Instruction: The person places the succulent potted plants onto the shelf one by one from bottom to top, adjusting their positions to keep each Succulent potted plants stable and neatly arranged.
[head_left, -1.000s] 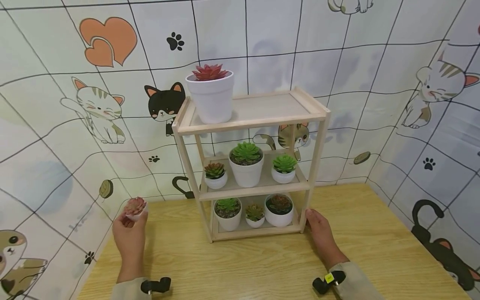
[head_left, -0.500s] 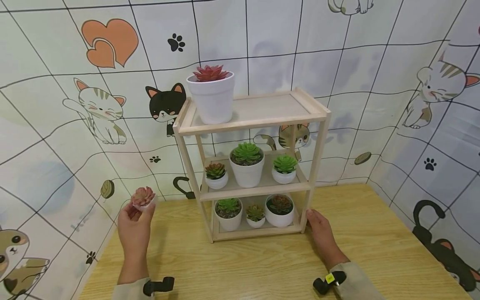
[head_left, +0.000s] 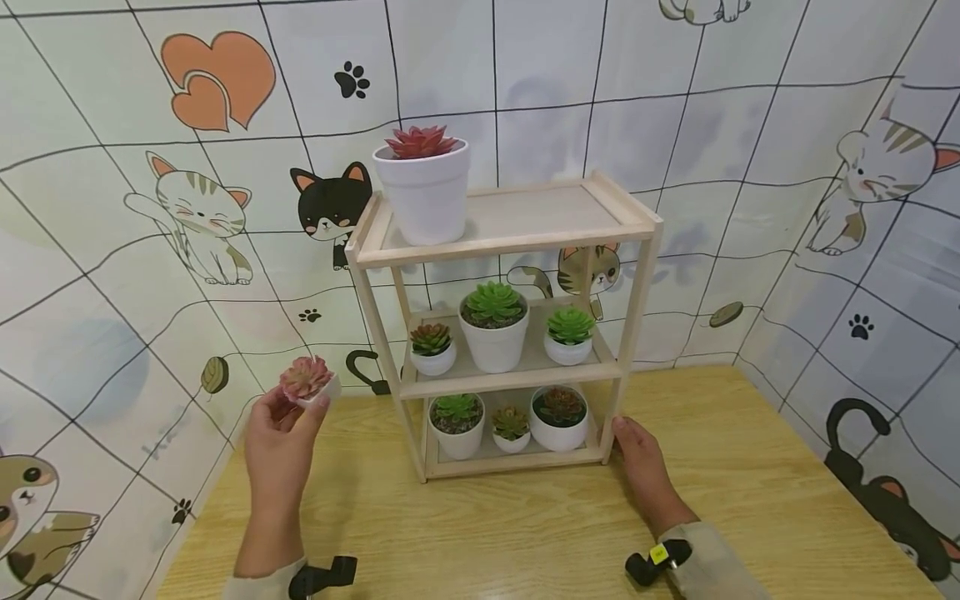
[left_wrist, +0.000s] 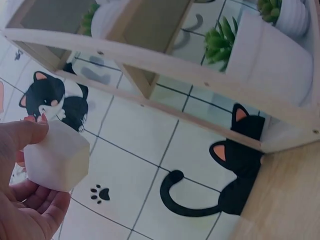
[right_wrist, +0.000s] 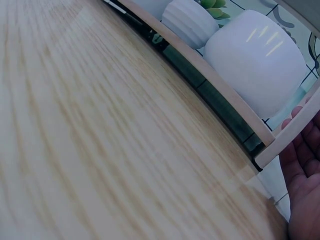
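In the head view, my left hand (head_left: 277,454) holds a small potted succulent (head_left: 306,379) with pink leaves, tilted and raised left of the wooden shelf (head_left: 510,383). The left wrist view shows its white faceted pot (left_wrist: 57,156) between thumb and fingers. My right hand (head_left: 643,467) rests against the shelf's lower right leg. In the right wrist view, its fingers (right_wrist: 302,150) lie along the outside of that leg, partly hidden behind it. A large white pot with a red succulent (head_left: 422,187) stands on the top tier, at the left.
The middle tier carries a green succulent (head_left: 493,329) in a larger pot between two small ones. Below, three more potted succulents stand on the bottom tier, including a dark one (head_left: 558,417). The wood-patterned table (head_left: 480,533) meets cat-print walls (head_left: 525,75).
My left hand has moved right and upward with the pink succulent, closer to the shelf. The right hand and the shelf have stayed in place.
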